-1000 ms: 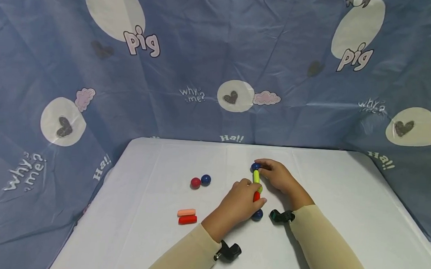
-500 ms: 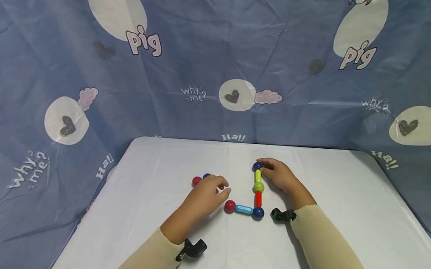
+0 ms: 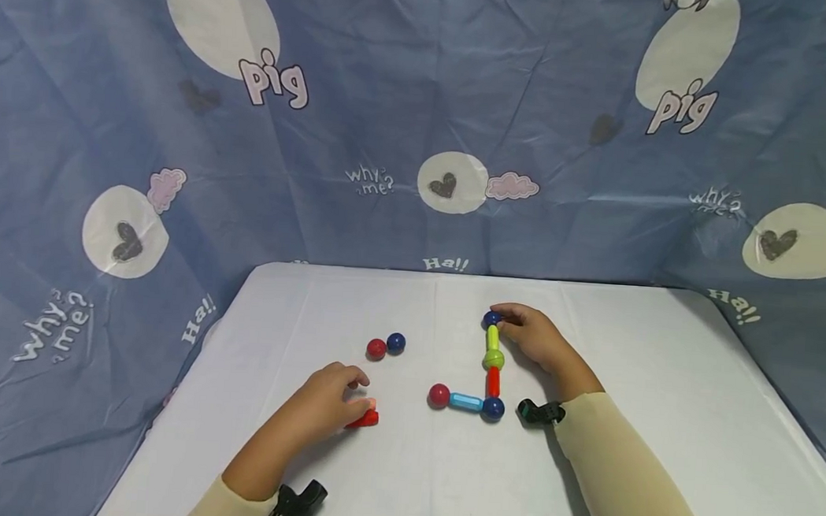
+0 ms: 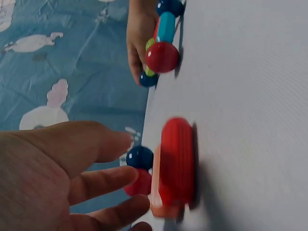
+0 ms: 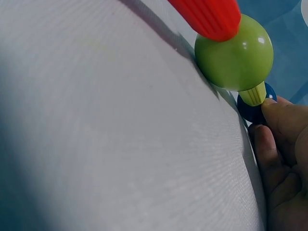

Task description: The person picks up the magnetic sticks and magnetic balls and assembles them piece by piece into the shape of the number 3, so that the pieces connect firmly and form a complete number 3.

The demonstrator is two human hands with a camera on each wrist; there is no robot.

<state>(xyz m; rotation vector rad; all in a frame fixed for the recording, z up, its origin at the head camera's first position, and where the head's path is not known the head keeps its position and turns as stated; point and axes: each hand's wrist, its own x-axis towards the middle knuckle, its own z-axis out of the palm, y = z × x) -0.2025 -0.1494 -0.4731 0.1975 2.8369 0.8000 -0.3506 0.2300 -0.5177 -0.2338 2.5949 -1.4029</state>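
An L-shaped chain of toy rods and balls lies on the table: red ball [image 3: 438, 395], light-blue rod [image 3: 466, 402], blue corner ball [image 3: 492, 409], red rod [image 3: 494, 381], green ball [image 5: 234, 53], yellow-green rod [image 3: 492, 339] and a blue ball [image 3: 491, 319] at the far end. My right hand [image 3: 537, 343] pinches that far blue ball between thumb and fingers. At the left, my left hand [image 3: 322, 402] reaches over a loose red rod [image 4: 176, 161] and an orange rod [image 4: 157, 179] lying side by side. Its thumb and fingers are apart, with nothing between them.
A loose red ball [image 3: 376, 349] and blue ball [image 3: 396, 343] sit together beyond my left hand. The white table [image 3: 584, 474] ends at a blue patterned cloth [image 3: 358, 231] at the back. Each wrist wears a small black camera [image 3: 302, 500].
My left hand has let go of the chain's red rod and moved left, past the loose balls, to the loose rods. The right hand stays at the far blue ball.
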